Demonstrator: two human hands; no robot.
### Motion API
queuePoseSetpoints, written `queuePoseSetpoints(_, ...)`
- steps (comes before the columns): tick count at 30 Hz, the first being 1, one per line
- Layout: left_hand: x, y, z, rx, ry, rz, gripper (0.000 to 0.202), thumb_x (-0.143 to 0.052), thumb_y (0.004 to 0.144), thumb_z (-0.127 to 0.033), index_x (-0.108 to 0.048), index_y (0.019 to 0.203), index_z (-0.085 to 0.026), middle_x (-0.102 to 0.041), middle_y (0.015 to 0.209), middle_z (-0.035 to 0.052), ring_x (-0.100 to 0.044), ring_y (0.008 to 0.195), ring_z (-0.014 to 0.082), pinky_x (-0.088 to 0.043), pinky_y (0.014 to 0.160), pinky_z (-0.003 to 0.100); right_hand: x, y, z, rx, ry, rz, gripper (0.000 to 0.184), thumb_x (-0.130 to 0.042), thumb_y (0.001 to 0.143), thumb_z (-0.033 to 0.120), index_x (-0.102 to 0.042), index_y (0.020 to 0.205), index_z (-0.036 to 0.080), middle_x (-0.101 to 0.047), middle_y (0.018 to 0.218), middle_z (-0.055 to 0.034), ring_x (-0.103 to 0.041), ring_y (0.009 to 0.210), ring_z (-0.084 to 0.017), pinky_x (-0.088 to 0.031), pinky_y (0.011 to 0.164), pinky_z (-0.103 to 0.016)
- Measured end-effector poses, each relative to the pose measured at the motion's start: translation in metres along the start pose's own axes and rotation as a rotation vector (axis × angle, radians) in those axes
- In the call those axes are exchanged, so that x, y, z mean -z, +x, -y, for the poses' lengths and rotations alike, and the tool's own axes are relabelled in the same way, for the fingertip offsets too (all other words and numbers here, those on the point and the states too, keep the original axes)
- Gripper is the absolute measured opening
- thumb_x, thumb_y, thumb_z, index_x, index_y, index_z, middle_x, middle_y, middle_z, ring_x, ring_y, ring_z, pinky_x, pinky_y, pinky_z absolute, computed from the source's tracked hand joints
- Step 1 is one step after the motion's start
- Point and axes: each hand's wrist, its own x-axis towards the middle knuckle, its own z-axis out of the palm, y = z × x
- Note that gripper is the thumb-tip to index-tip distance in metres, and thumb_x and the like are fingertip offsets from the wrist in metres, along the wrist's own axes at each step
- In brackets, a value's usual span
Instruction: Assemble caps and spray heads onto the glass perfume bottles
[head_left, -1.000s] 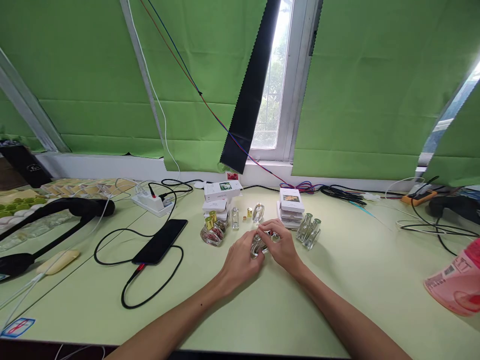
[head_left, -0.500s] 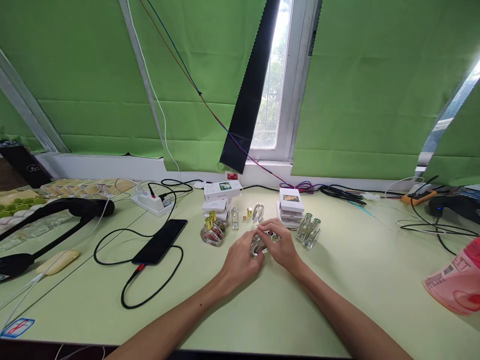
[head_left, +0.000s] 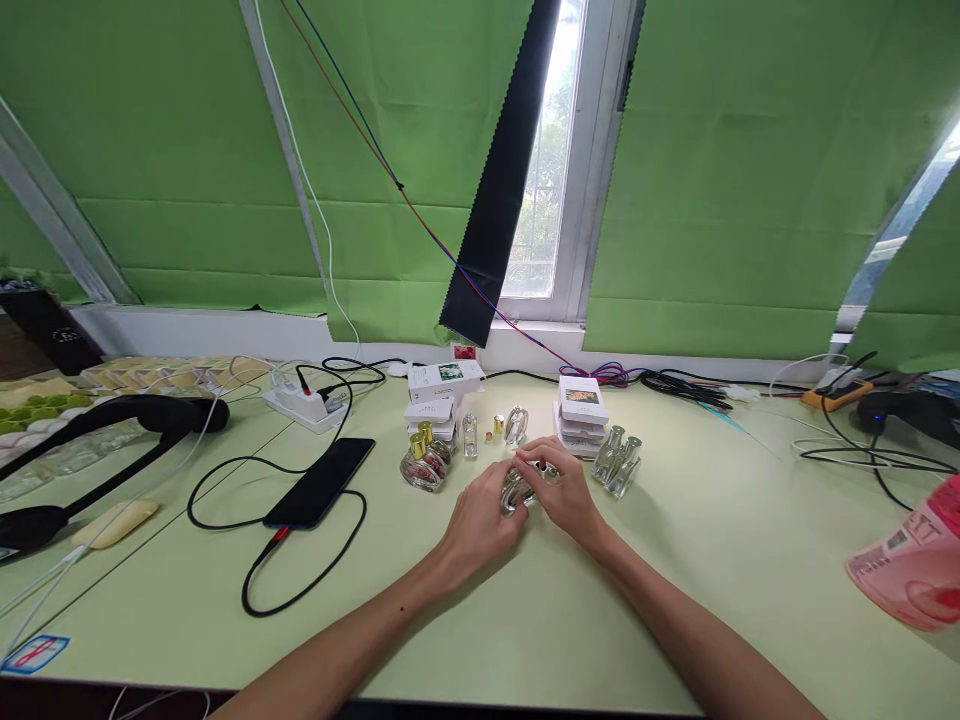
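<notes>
Near the middle of the table, my left hand (head_left: 484, 512) is closed round a clear glass perfume bottle (head_left: 514, 490), mostly covered by the fingers. My right hand (head_left: 564, 490) meets it from the other side, its fingertips pinched at the bottle's top. More clear glass shows beneath the right fingers; its shape is partly hidden. Just behind stand a round glass bottle (head_left: 516, 426), a slim glass bottle (head_left: 469, 437) and a small gold cap (head_left: 499, 423). Gold-capped bottles (head_left: 426, 466) sit left of my hands, and slim bottles with greenish-gold tops (head_left: 616, 464) to the right.
White boxes are stacked behind on the left (head_left: 445, 379) and right (head_left: 583, 402). A black phone (head_left: 321, 484) with a looped cable lies left, near a white power strip (head_left: 304, 405). A pink pouch (head_left: 911, 565) stands far right; coiled cables (head_left: 686, 388) run along the wall.
</notes>
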Motion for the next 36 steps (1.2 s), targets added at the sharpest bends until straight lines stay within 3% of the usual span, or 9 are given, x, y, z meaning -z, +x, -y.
queuePoseSetpoints(13,-0.0007,0.0000,0.0009,-0.004,0.011,-0.010,0.037,-0.055,0.077,-0.010,-0.061,0.113,-0.019,-0.071,0.109,0.0067,-0.066,0.092,0.0239,-0.050,0.081,0.034,-0.0021,-0.0039,0.0009,0.008,-0.055,-0.005,0.008,-0.064,0.094,0.022,-0.071,0.094,0.025,-0.074,0.093,-0.0052,-0.063,0.093,-0.023,-0.052,0.077,-0.038)
queuePoseSetpoints(25,0.0012,-0.0002,-0.0020,-0.002,-0.006,-0.003,0.040,-0.055,0.077,-0.010,-0.062,0.115,-0.020,-0.069,0.114,0.0069,-0.065,0.098,0.0252,-0.050,0.084,0.035,0.0001,-0.0049,0.0046,-0.018,-0.112,-0.001,0.013,-0.064,0.094,0.020,-0.073,0.102,0.024,-0.074,0.091,-0.0041,-0.061,0.090,-0.022,-0.051,0.075,-0.035)
queuePoseSetpoints(36,0.0023,-0.0011,-0.0031,0.006,0.017,0.012,0.038,-0.054,0.078,-0.011,-0.061,0.115,-0.019,-0.069,0.112,0.0072,-0.065,0.093,0.0240,-0.048,0.077,0.034,0.0010,-0.0049,0.0063,-0.035,-0.111,0.004,0.017,-0.063,0.094,0.021,-0.072,0.108,0.023,-0.073,0.092,-0.0048,-0.062,0.091,-0.022,-0.051,0.075,-0.034)
